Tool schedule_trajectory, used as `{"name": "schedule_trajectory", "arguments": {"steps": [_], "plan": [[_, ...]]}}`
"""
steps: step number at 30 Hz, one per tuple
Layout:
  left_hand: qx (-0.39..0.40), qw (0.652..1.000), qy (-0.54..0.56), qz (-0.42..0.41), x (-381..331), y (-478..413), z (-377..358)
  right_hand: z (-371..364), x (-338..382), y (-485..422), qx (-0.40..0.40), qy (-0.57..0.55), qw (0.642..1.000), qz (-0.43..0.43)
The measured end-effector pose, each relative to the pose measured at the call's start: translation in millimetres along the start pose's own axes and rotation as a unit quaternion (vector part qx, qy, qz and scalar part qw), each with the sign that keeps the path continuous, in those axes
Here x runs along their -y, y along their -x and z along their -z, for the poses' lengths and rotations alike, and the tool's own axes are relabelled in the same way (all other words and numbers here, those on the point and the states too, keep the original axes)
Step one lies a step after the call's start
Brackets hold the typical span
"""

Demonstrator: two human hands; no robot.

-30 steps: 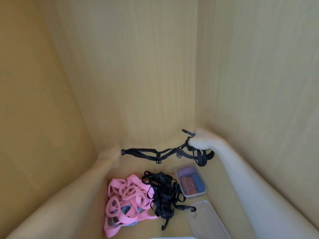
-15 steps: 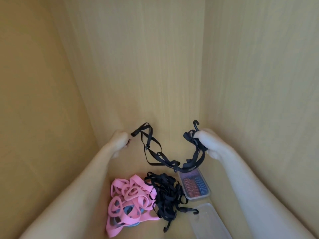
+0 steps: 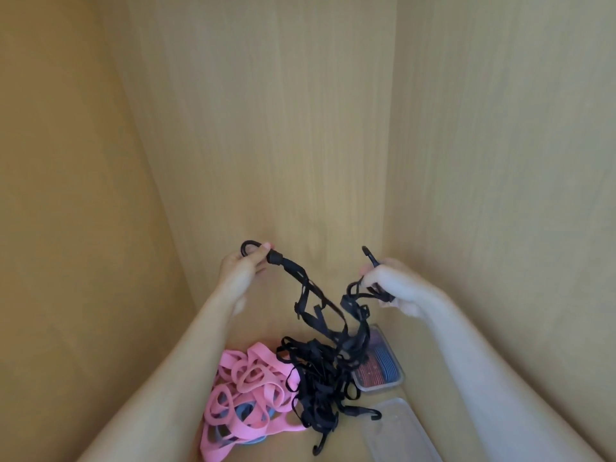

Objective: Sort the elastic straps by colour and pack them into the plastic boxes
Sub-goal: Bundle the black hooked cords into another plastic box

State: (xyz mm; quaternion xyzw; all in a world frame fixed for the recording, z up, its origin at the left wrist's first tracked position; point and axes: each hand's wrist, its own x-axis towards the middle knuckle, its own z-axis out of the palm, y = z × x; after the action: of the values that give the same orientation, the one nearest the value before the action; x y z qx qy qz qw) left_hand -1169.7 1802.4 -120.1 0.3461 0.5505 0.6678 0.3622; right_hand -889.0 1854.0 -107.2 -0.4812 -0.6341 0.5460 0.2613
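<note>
The left hand (image 3: 241, 270) pinches one hook end of the black elastic strap (image 3: 301, 278), and the right hand (image 3: 398, 285) grips the other end. The strap looks light, limp and easy to tangle; the hooks probably give the firmest hold.

Everything's laid on a light wooden cupboard floor (image 3: 263, 328): a pink strap heap (image 3: 246, 388) is butted against a black tangle (image 3: 316, 378), with a clear box (image 3: 376, 390) packed with red and blue straps just beside it and a second clear box (image 3: 396, 428) parked nearby.

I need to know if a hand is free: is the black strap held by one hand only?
No, the left hand grips one hooked end of the black strap and the right hand grips the other end.
</note>
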Motion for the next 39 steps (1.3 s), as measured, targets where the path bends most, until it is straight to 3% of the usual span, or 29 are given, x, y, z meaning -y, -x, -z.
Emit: {"name": "schedule_trajectory", "arguments": {"steps": [3, 5, 7, 10, 14, 18, 21, 26, 30, 39], "plan": [[-0.005, 0.997, 0.074, -0.006, -8, 5, -4, 3, 0, 0, 0.041, -0.121, 0.992, -0.017], [0.01, 0.995, 0.101, -0.009, -13, 9, -8, -1, 4, -1, 0.001, -0.126, 0.992, 0.004], [0.026, 0.996, 0.088, -0.019, -18, 13, -13, -6, 7, -3, -0.05, -0.102, 0.993, 0.042], [0.042, 0.998, 0.014, -0.034, -26, 17, -22, -14, 13, -1, -0.037, -0.168, 0.981, 0.089], [0.117, 0.991, 0.072, 0.003, -41, 25, -41, -23, 19, 0, -0.035, -0.236, 0.962, 0.132], [0.158, 0.986, 0.053, -0.003, -51, 26, -47, -23, 26, 0, -0.033, -0.284, 0.948, 0.142], [0.17, 0.985, 0.014, -0.019, -55, 27, -42, -16, 31, 0, -0.076, -0.262, 0.949, 0.156], [0.213, 0.977, -0.004, -0.013, -51, 40, -59, -23, 36, 1, -0.044, -0.211, 0.955, 0.204], [0.237, 0.97, 0.05, 0.01, -47, 49, -75, -34, 45, 2, -0.049, -0.239, 0.944, 0.224], [0.24, 0.97, 0.017, -0.02, -31, 52, -84, -48, 59, 2, -0.111, -0.251, 0.944, 0.183]]}}
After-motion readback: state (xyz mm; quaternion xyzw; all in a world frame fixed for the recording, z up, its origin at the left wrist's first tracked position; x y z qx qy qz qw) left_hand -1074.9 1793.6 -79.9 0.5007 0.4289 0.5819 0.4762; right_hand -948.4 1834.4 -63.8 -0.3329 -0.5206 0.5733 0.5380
